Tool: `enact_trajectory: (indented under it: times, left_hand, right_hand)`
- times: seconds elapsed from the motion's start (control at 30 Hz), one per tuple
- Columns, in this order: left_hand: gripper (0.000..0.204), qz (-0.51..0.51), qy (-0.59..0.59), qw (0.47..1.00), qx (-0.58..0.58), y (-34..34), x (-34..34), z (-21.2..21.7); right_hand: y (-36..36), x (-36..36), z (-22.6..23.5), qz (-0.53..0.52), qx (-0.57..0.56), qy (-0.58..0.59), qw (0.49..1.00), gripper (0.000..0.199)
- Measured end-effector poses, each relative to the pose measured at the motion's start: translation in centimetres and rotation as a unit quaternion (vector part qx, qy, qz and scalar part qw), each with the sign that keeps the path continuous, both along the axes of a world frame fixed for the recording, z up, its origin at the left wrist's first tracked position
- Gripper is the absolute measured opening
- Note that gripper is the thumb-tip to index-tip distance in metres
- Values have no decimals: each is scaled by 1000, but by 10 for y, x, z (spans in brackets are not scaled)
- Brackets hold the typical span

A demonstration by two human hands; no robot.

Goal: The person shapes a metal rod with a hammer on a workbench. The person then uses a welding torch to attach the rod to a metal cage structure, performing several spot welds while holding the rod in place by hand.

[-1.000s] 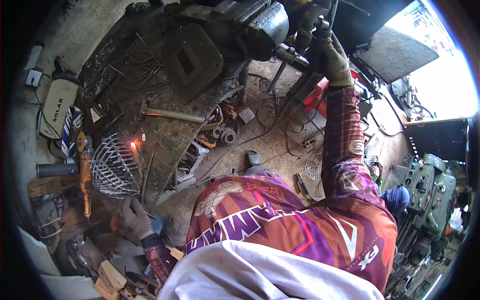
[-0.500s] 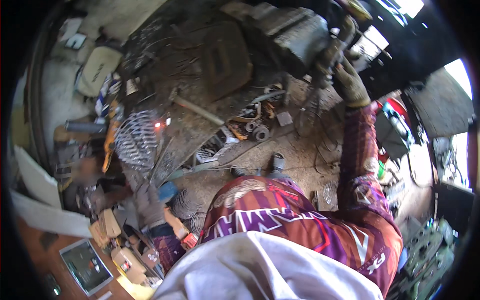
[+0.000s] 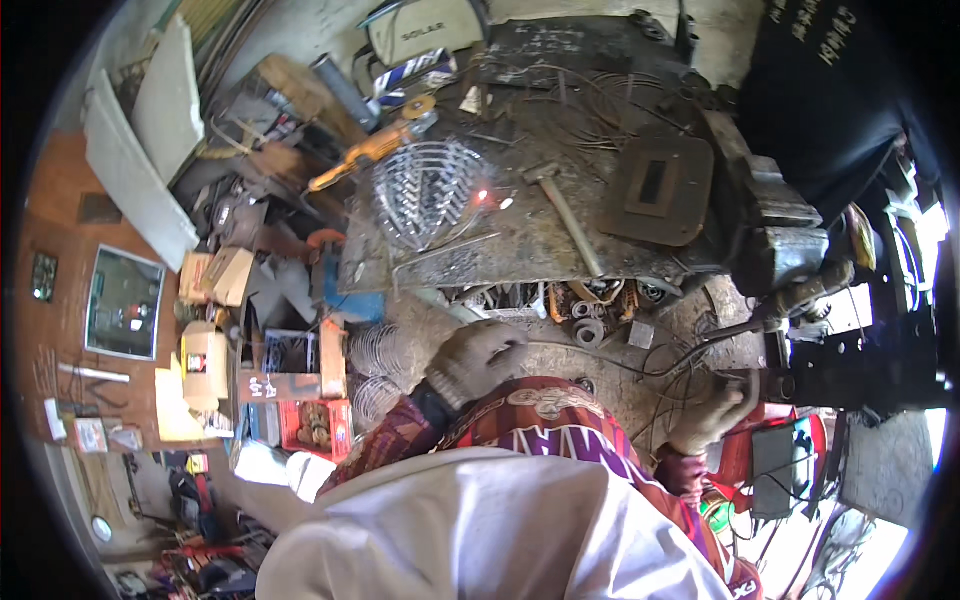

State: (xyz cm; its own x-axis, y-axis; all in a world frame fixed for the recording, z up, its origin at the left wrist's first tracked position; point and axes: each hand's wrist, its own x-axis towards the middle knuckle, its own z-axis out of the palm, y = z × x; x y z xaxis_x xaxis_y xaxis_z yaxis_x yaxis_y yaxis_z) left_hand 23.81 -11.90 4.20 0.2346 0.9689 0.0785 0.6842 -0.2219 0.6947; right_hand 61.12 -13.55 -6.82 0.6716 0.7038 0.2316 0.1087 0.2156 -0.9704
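A basket-like cage of shiny, curved metal bars point(image 3: 425, 190) lies on the dark, scuffed metal table point(image 3: 535, 252), near a hammer point(image 3: 571, 220) with a long pale handle. A worker's gloved left hand point(image 3: 478, 362) curls before the torso, its palm hidden; the gloved right hand point(image 3: 703, 420) extends beside a dark bar point(image 3: 768, 386). Neither grip can be told.

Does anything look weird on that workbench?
Yes: a small orange-red glow shows at the right side of the metal wire basket, left of the hammer. It looks odd because it stands out brightly against the dark workbench. I can't tell whether it's hot metal or a light.
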Motion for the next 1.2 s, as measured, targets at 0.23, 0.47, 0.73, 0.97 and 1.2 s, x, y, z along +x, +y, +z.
enact_trajectory:
  times: [0.23, 0.47, 0.73, 0.97, 1.2]
  left_hand:
    - [15, -205, -122, 971, -36, 9, 30, 40]
    - [50, -312, -243, 908, -136, -36, -56, 84]
    - [64, -318, -414, 833, -185, -126, -255, 113]
    - [40, 33, -121, 981, -146, -215, -439, 80]
    - [38, -394, -449, 778, 195, -162, -327, 162]
  right_hand:
    - [49, -132, 123, 620, -26, -241, 746, 101]
    - [49, -197, 198, 739, -64, -435, 511, 80]
    - [27, -304, 253, 840, -5, -368, 400, 48]
    - [34, -335, 267, 761, -264, -237, 543, 46]
    - [43, -383, 153, 710, -214, -229, 631, 28]
